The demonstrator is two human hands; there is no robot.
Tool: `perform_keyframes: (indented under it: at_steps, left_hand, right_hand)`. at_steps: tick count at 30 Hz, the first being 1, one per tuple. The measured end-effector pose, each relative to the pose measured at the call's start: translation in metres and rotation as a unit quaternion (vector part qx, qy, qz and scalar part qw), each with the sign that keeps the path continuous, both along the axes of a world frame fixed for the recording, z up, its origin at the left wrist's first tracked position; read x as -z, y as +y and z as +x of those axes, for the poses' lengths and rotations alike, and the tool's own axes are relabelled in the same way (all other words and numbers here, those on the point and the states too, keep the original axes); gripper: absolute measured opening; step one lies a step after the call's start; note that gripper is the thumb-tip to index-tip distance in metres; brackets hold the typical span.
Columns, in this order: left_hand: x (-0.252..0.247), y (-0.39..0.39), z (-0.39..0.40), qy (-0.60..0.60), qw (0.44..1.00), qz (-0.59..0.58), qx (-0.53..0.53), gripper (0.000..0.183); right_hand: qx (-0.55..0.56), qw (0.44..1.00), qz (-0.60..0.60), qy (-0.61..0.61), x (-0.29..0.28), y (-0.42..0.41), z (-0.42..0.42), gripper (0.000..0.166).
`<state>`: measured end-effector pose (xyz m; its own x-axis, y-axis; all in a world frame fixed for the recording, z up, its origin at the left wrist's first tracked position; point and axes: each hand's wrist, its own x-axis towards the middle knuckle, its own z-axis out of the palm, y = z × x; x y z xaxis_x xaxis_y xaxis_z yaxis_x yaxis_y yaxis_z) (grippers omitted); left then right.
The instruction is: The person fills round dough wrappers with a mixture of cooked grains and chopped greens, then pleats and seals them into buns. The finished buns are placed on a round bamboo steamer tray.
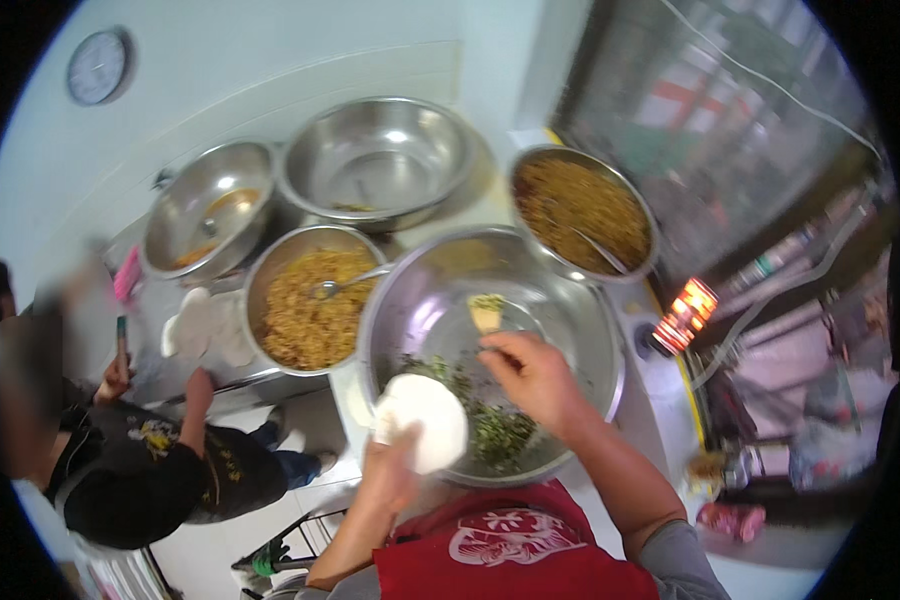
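Observation:
My left hand [391, 469] holds a round white dough wrapper [429, 429] over the near left rim of a large steel basin [570, 337]. Above the same basin, my right hand [532, 375] pinches a small flat spatula [486, 321], pale yellow and seemingly wooden. A bit of greenish filling [487, 302] sits on the spatula's far end. Chopped green filling [499, 435] lies on the near side of the basin's floor, partly behind the wrapper. Whether the left hand has one wrapper or a stack, I cannot tell.
Around the basin stand a bowl of yellowish filling [311, 322] with a spoon, a bowl of brown filling [577, 202], and two steel basins [379, 161] [232, 172]. A lit phone-like screen [686, 316] is at right. At left, a co-worker [150, 465] stands beside pale dough rounds [202, 322].

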<state>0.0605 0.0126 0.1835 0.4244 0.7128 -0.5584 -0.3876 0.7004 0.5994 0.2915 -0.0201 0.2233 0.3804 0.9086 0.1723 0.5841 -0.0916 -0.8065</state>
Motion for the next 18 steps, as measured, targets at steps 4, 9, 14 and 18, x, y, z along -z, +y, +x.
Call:
perform_keyframes:
  at_steps: [4, 9, 14, 18]
  left_hand:
    - [-0.008, 0.006, 0.002, 0.097, 0.994, -0.054, -0.016, 0.043]
    - [-0.004, 0.019, -0.005, 0.08, 0.991, -0.045, -0.096, 0.042]
    - [0.042, 0.001, -0.027, 0.273, 0.951, -0.112, -0.092, 0.045]
    - [0.045, -0.008, -0.027, 0.267, 0.939, -0.195, -0.094, 0.053]
  right_hand:
    - [-0.03, 0.999, -0.011, -0.028, -0.001, 0.081, 0.028, 0.025]
    - [-0.056, 0.997, -0.011, -0.044, 0.016, 0.219, 0.065, 0.028]
    - [-0.091, 0.989, -0.06, -0.102, 0.076, 0.383, 0.081, 0.027]
    - [-0.139, 0.944, -0.211, -0.21, 0.117, 0.481, 0.073, 0.027]
